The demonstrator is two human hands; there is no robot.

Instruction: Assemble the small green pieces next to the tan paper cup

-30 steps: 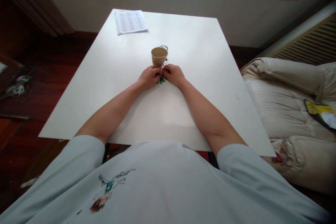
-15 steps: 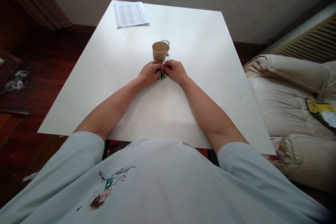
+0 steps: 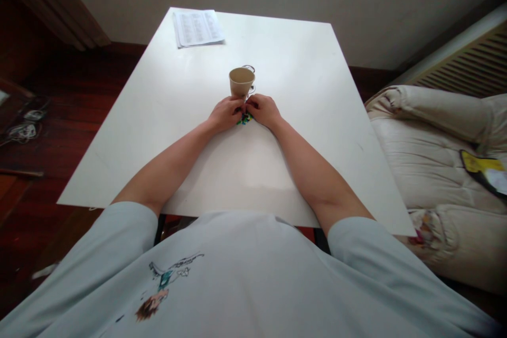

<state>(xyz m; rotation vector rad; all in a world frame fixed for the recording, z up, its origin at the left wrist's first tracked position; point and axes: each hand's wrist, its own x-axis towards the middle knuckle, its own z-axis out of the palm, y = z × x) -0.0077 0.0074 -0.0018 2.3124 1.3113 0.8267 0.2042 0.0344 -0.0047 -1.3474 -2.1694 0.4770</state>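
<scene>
My left hand (image 3: 227, 113) and my right hand (image 3: 264, 110) meet at the middle of the white table (image 3: 245, 169), fingertips close together. The fingers of both are curled into a pinch; whatever is between them is too small or hidden to make out. Just below the fingertips lies a small pile of green, blue and yellow bead-like pieces (image 3: 244, 119), partly covered by the hands. Right behind my hands a light brown paper cup (image 3: 241, 82) stands upright, its inside bottom out of sight. Thin dark loops, like a cord (image 3: 249, 68), show behind and beside the cup.
Printed sheets of paper (image 3: 198, 28) lie at the table's far left corner. To the right of the table is a cream padded sofa (image 3: 428, 153) with a yellow and black item (image 3: 481, 166) on it. Cables (image 3: 26, 129) lie at the far left.
The view has tilted up slightly, so the table, cup and hands sit a little lower in it. Both hands keep nearly the same pose by the coloured pieces.
</scene>
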